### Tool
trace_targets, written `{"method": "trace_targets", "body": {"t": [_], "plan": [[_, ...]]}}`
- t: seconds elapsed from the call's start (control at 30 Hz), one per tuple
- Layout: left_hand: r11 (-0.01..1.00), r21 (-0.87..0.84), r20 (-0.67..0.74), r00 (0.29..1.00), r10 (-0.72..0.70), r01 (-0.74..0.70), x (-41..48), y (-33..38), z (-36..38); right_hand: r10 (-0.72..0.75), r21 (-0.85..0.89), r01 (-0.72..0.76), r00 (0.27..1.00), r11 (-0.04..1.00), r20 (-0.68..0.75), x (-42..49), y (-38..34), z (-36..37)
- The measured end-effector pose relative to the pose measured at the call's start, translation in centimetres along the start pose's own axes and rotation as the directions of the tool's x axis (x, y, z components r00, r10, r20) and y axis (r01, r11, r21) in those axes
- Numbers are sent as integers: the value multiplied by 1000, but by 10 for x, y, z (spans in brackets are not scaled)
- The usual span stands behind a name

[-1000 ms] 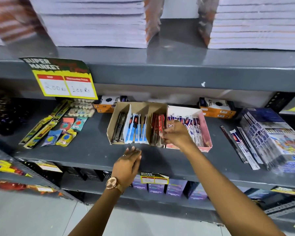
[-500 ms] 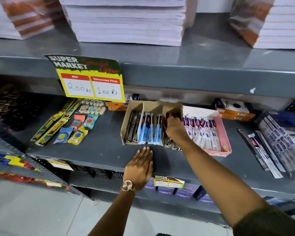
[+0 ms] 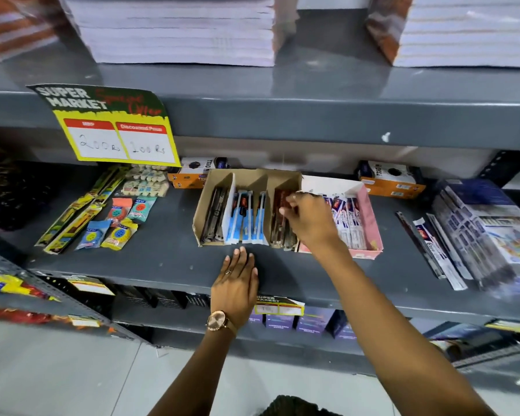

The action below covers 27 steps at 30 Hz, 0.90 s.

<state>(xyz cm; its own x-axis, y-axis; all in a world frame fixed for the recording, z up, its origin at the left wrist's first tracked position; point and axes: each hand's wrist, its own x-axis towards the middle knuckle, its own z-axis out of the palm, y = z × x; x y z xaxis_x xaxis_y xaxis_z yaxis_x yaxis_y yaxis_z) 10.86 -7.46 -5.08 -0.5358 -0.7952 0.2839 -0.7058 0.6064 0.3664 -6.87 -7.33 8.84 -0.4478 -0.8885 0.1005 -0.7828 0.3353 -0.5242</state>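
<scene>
A brown cardboard box [image 3: 210, 187] with three compartments stands on the grey shelf [image 3: 168, 265]. It holds dark pens on the left, blue pen packs [image 3: 246, 217] in the middle and red pen packs [image 3: 278, 223] on the right. My right hand [image 3: 309, 220] reaches into the right compartment, its fingers curled on the red packs. My left hand [image 3: 237, 283] lies flat, fingers straight, on the shelf just in front of the box, with a watch on its wrist. A pink box [image 3: 370, 223] of white-and-blue pen packs stands right beside the brown one.
Sharpener and eraser packs [image 3: 117, 223] and yellow strips [image 3: 75, 217] lie at the left. Orange boxes [image 3: 391, 184] stand at the back, flat blue packs [image 3: 478, 229] at the right. A yellow price sign [image 3: 117, 136] hangs from the upper shelf, which carries stacked notebooks [image 3: 177, 28].
My right hand went from the pink box's edge into the red-pack compartment of the brown box. My left hand settled flat on the shelf. The view shifted a little.
</scene>
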Motion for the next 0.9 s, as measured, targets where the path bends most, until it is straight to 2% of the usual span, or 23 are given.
{"method": "trace_targets", "body": {"t": [0.1, 0.23, 0.3, 0.43, 0.6, 0.8, 0.9], "plan": [[998, -58, 3, 1000, 11, -11, -1, 40, 13, 86, 116, -67, 982, 991, -167, -25, 39, -29], [984, -100, 39, 987, 154, -150, 7, 96, 29, 283, 86, -270, 903, 959, -324, -39, 103, -62], [978, -66, 48, 978, 203, -199, 9, 112, 37, 378, 35, -390, 861, 920, -341, -39, 136, -71], [979, 20, -19, 979, 201, -201, 4, 116, 58, 528, -82, -558, 815, 825, -238, -38, 184, -76], [978, 122, -11, 985, 172, -169, 3, 116, 67, 565, -267, -571, 818, 776, -107, -40, 208, -66], [976, 153, -14, 988, 155, -151, 2, 115, 68, 483, -367, -499, 864, 785, -143, -42, 204, -68], [979, 134, -12, 987, 159, -156, 2, 116, 65, 454, -250, -489, 871, 836, -187, -46, 198, -68]]}}
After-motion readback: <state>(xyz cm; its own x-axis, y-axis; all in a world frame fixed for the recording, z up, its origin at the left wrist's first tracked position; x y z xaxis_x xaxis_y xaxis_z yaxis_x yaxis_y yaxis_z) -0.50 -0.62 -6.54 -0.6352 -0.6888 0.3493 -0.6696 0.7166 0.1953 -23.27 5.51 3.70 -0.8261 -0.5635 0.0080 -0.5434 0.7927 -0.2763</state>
